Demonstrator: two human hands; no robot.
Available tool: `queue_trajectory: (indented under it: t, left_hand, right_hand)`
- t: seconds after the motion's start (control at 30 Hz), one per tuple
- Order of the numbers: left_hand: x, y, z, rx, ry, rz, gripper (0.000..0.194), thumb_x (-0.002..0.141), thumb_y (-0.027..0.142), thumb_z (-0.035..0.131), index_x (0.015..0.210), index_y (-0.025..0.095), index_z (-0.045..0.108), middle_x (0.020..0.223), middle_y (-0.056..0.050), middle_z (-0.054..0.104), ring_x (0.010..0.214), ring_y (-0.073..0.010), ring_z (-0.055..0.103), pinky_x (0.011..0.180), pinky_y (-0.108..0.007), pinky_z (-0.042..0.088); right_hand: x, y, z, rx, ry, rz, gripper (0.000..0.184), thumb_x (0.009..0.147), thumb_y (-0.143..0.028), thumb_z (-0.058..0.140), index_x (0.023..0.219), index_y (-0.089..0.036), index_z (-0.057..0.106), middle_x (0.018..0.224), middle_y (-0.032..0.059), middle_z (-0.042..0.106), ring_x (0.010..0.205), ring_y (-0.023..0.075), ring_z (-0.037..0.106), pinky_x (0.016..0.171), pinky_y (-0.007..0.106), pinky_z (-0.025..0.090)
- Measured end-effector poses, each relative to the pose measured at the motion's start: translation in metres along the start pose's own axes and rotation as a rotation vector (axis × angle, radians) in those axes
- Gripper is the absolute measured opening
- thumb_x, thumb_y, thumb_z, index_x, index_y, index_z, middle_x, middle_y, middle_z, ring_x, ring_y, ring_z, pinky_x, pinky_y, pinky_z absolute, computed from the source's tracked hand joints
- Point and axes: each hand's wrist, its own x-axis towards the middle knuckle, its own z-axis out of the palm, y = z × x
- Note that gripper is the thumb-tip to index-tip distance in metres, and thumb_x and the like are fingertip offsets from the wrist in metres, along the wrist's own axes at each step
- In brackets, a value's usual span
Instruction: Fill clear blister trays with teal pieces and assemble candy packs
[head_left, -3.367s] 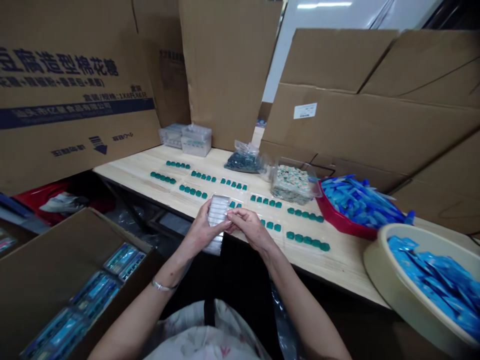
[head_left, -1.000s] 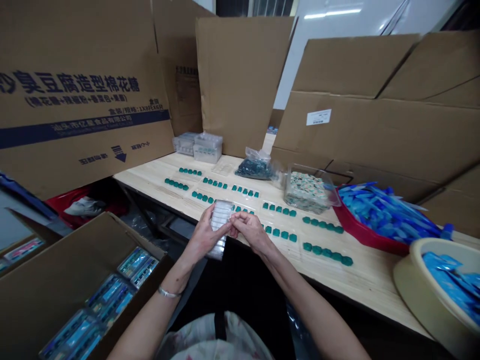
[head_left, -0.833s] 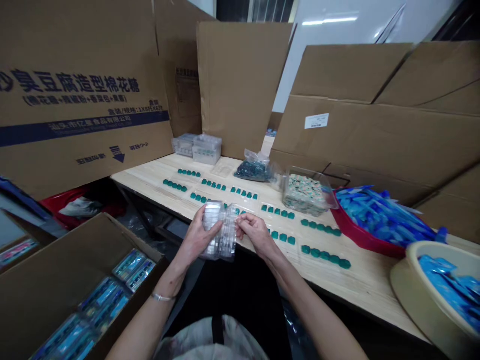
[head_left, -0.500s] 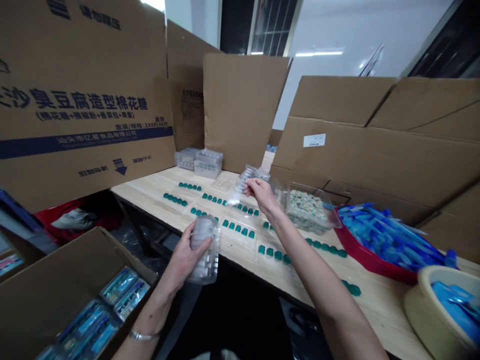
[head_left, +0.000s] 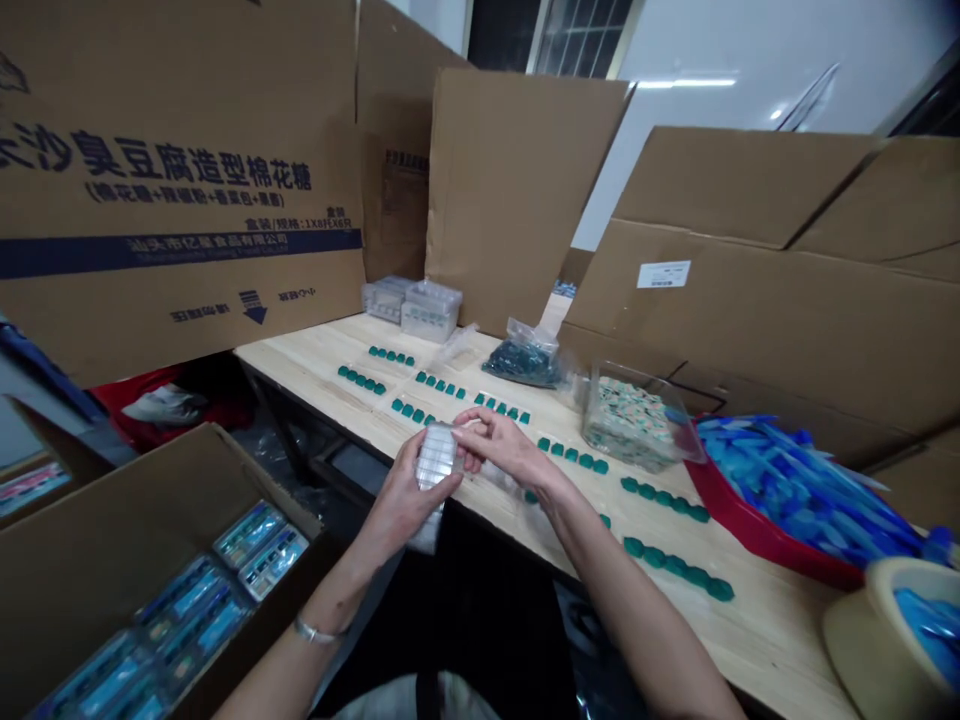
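Observation:
My left hand point(head_left: 397, 505) is wrapped around a stack of clear ribbed plastic trays point(head_left: 436, 462), held tilted in front of the table's near edge. My right hand point(head_left: 499, 445) meets the stack at its upper right, fingers bent and pinched at the rim. Whether a single tray is between those fingers is hard to see. Beyond the hands, short rows of dark green pieces point(head_left: 441, 385) lie in clear trays across the wooden table point(head_left: 300, 350). Another row of green pieces point(head_left: 679, 568) lies right of my right forearm.
At the back are clear boxes point(head_left: 431, 312), a bag of dark green pieces point(head_left: 523, 362) and a clear bin of small packets point(head_left: 637, 420). To the right stand a red basin point(head_left: 757, 530) of blue strips and a cream bucket point(head_left: 862, 625). An open carton point(head_left: 225, 455) holds packaged goods at lower left.
My right hand has come back from over the far side of the table to the stack in my left hand. The bag of green pieces is now uncovered. The view has shifted slightly.

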Motion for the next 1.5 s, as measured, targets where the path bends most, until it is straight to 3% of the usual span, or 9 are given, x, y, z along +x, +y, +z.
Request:
queue_trajectory:
  t: [0.07,0.17,0.3,0.43,0.73,0.87,1.03,1.2,1.5]
  left_hand:
    - [-0.002,0.000,0.004,-0.014,-0.020,0.016,0.074,0.066,0.040,0.070,0.129,0.016,0.040,0.123,-0.012,0.053,0.111,-0.0235,0.052,0.095,-0.035,0.039]
    - [-0.004,-0.002,0.007,-0.033,-0.025,0.037,0.074,0.066,0.040,0.070,0.129,0.017,0.041,0.124,-0.012,0.053,0.112,-0.0237,0.051,0.096,-0.036,0.038]
    - [-0.003,-0.007,0.008,-0.043,-0.035,0.054,0.075,0.065,0.039,0.072,0.129,0.017,0.041,0.123,-0.012,0.053,0.115,-0.0249,0.049,0.098,-0.037,0.036]
    - [-0.002,-0.007,0.008,0.015,-0.047,0.076,0.076,0.066,0.040,0.071,0.131,0.016,0.038,0.124,-0.013,0.052,0.115,-0.0244,0.049,0.099,-0.037,0.036]
    - [-0.004,-0.003,0.008,0.000,-0.055,0.042,0.074,0.069,0.041,0.067,0.132,0.015,0.037,0.122,-0.014,0.054,0.107,-0.0228,0.054,0.094,-0.036,0.040]
    - [-0.003,-0.001,-0.002,0.054,0.047,0.009,0.071,0.071,0.042,0.064,0.131,0.016,0.038,0.122,-0.013,0.053,0.108,-0.0225,0.053,0.095,-0.036,0.039]
    - [-0.006,0.001,0.000,0.129,0.022,0.116,0.071,0.069,0.041,0.066,0.130,0.017,0.039,0.128,-0.013,0.048,0.116,-0.0236,0.048,0.098,-0.036,0.036]
    - [-0.007,-0.003,0.005,0.096,-0.020,0.106,0.074,0.070,0.043,0.066,0.132,0.015,0.036,0.128,-0.014,0.048,0.116,-0.0233,0.047,0.098,-0.035,0.036]
    - [-0.007,-0.006,0.003,0.008,-0.028,0.107,0.071,0.069,0.039,0.067,0.131,0.017,0.039,0.127,-0.012,0.050,0.117,-0.0231,0.047,0.100,-0.036,0.035]
  right_hand:
    - [-0.021,0.008,0.011,0.127,0.111,0.002,0.040,0.069,-0.039,0.070,0.098,-0.019,0.050,0.064,-0.0030,0.063,0.054,0.0118,0.060,0.053,0.024,0.049]
    - [-0.037,0.018,0.018,0.270,0.233,0.035,0.040,0.065,-0.037,0.074,0.092,-0.019,0.050,0.068,-0.0015,0.065,0.058,0.0122,0.062,0.057,0.025,0.050]
    - [-0.044,0.025,0.025,0.317,0.155,0.058,0.030,0.069,-0.040,0.069,0.082,-0.015,0.058,0.068,0.0005,0.064,0.058,0.0109,0.060,0.060,0.025,0.050]
    - [-0.045,0.026,0.030,0.306,0.161,0.034,0.027,0.069,-0.040,0.069,0.074,-0.014,0.062,0.063,-0.0004,0.062,0.055,0.0099,0.058,0.059,0.025,0.050]
    - [-0.045,0.035,0.033,0.269,0.276,0.012,0.022,0.070,-0.036,0.066,0.070,-0.015,0.059,0.049,-0.0023,0.057,0.044,0.0086,0.052,0.046,0.020,0.043]
    - [-0.052,0.030,0.023,0.248,0.346,-0.021,0.021,0.069,-0.035,0.067,0.069,-0.016,0.057,0.056,-0.0016,0.058,0.046,0.0081,0.053,0.044,0.019,0.042]
    - [-0.050,0.023,0.026,0.278,0.164,0.013,0.028,0.074,-0.043,0.063,0.080,-0.016,0.060,0.068,0.0008,0.063,0.057,0.0114,0.059,0.059,0.026,0.050]
    - [-0.042,0.029,0.034,0.274,0.107,0.002,0.028,0.075,-0.042,0.063,0.079,-0.015,0.063,0.065,-0.0007,0.061,0.057,0.0102,0.058,0.061,0.025,0.049]
    - [-0.036,0.030,0.039,0.238,0.178,0.048,0.023,0.070,-0.037,0.065,0.068,-0.015,0.059,0.050,-0.0013,0.058,0.044,0.0093,0.052,0.046,0.021,0.041]
